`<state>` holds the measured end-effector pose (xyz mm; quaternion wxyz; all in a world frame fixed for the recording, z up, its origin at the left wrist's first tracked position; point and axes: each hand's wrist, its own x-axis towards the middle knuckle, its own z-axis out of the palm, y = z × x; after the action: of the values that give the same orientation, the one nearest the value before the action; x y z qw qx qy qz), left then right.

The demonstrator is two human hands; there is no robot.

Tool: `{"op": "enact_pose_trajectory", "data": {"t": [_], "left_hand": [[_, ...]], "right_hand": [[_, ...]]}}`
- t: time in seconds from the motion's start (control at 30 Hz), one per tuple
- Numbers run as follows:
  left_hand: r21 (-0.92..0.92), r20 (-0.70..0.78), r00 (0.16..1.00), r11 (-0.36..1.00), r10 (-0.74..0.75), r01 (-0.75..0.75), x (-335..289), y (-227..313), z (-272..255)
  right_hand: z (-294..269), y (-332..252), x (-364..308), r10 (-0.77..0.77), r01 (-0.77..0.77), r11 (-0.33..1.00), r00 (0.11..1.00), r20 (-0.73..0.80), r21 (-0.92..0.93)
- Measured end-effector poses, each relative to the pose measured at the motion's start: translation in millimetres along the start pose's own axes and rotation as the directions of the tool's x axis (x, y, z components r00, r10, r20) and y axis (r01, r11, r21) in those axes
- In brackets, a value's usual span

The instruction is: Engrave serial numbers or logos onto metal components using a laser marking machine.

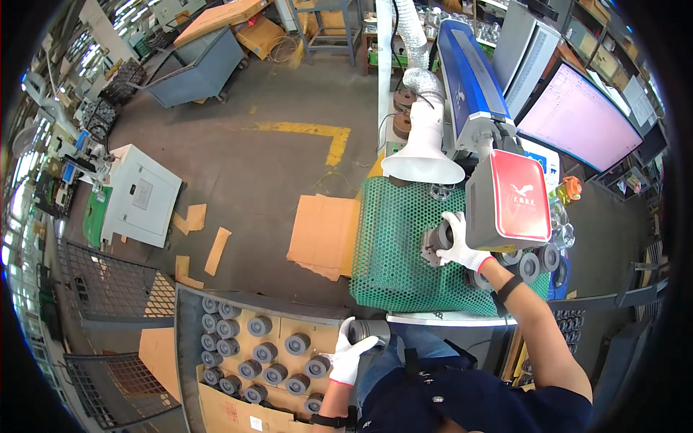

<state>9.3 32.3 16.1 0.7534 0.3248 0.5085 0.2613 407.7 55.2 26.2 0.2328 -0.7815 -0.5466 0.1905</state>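
Observation:
My left hand, in a white glove, is closed around a dark grey piston with ring grooves, just in front of the bench edge. My gloved right hand reaches over the green mat and grips a second piston. This one sits at a small metal fixture, beside the red-faced machine head. Several more pistons stand on the mat beyond my right wrist. To my left, a bin lined with cardboard holds pistons standing in rows.
A white extraction hood hangs over the mat's far side. The blue machine arm and a monitor stand at the back right. Wire-mesh panels flank the bin. Flat cardboard lies on the floor left of the bench.

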Motion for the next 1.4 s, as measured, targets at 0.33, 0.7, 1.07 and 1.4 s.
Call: {"op": "enact_pose_trajectory", "data": {"t": [0.33, 0.7, 1.07, 1.4], "left_hand": [[0.056, -0.231, 0.972, 0.998, 0.052, -0.040, -34.1, -22.4, -64.6], [0.462, -0.055, 0.958, 0.858, 0.281, -0.225, -10.8, 21.4, -33.9], [0.929, 0.177, 0.775, 0.156, 0.607, -0.334, -59.1, 119.6, 34.0], [0.880, 0.170, 0.743, 0.240, 0.648, -0.411, -71.4, 116.2, 37.8]], "right_hand": [[15.0, 4.3, 12.3, -0.133, 0.120, 0.969, 0.990, -0.046, -0.216], [4.9, -33.7, 0.3, 0.216, -0.212, 0.974, 0.975, 0.046, -0.078], [3.3, -80.9, -151.9, -0.276, 0.205, 0.940, 0.927, -0.254, -0.274], [37.8, -89.3, -189.2, -0.090, 0.095, 0.991, 0.994, -0.061, 0.095]]}}
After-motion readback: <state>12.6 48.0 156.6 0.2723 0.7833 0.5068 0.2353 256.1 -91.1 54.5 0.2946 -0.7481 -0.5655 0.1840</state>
